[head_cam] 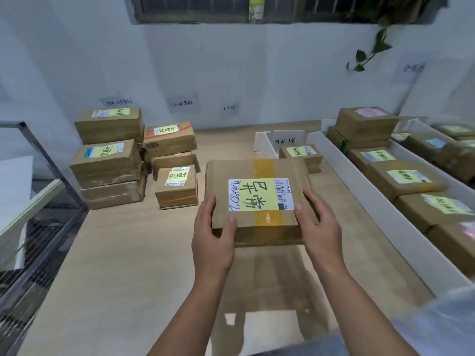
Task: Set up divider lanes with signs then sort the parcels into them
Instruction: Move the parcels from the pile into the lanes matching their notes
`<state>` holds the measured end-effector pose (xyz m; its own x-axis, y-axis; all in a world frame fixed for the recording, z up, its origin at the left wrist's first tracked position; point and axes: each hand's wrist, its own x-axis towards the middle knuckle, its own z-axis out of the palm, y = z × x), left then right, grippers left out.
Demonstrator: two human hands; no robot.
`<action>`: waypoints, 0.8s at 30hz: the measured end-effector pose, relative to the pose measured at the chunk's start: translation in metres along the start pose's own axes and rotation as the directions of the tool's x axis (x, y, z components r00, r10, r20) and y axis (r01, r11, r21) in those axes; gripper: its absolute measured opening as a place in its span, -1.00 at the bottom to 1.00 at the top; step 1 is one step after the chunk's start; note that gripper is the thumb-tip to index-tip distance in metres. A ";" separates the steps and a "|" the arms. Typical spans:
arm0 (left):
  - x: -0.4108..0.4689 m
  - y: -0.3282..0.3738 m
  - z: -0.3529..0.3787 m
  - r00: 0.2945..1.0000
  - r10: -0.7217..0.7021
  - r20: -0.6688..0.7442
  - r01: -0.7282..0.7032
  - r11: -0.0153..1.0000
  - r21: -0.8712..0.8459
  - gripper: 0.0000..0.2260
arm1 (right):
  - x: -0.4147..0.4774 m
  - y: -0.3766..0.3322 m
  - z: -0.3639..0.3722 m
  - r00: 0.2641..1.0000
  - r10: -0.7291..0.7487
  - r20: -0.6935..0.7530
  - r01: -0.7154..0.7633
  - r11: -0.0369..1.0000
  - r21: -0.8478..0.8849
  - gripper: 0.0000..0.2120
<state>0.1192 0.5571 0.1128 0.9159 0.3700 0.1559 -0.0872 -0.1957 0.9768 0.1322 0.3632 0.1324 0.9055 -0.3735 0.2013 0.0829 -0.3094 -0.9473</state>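
left hand: clasps the near left corner of the held parcel; thumb lies on the top face, fingers wrap the left side
right hand: clasps the near right edge of the same parcel; thumb on top beside the label, fingers around the side
held parcel: brown carton held in the air above the table, its shadow falling on the wood below; yellow tape runs across the top; a yellow note with handwritten characters covers most of a white shipping label
white divider: long upright board running from near right towards the back, just right of the held parcel
sorted parcels: a row of brown cartons with yellow notes lying in the lane beyond the divider; more cartons further right, blurred
small parcel: sits behind the held parcel, in front of a white sign with handwriting
unsorted stack: several cartons piled at the back left of the table, each bearing a yellow note
wall: paper labels stuck on it, text too blurred to read
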 end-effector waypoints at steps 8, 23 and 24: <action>-0.093 0.043 -0.002 0.988 0.015 0.154 -0.002 0.996 -0.085 -0.55 | -0.086 -0.016 -0.085 0.983 0.052 -0.174 -0.062 0.997 -0.048 -0.62; -0.187 0.064 0.058 0.922 0.075 0.379 -0.026 0.991 -0.131 -0.52 | -0.161 0.002 -0.212 0.905 0.130 -0.405 -0.139 0.990 0.009 -0.60; -0.193 0.067 0.066 0.914 0.077 0.399 -0.024 0.991 -0.135 -0.51 | -0.163 0.005 -0.221 0.897 0.139 -0.420 -0.147 0.989 0.012 -0.60</action>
<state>-0.0381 0.4130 0.1383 0.9865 -0.0392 0.1590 -0.1617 -0.0803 0.9836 -0.1065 0.2292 0.1499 0.6490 -0.7451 0.1538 -0.0466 -0.2406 -0.9695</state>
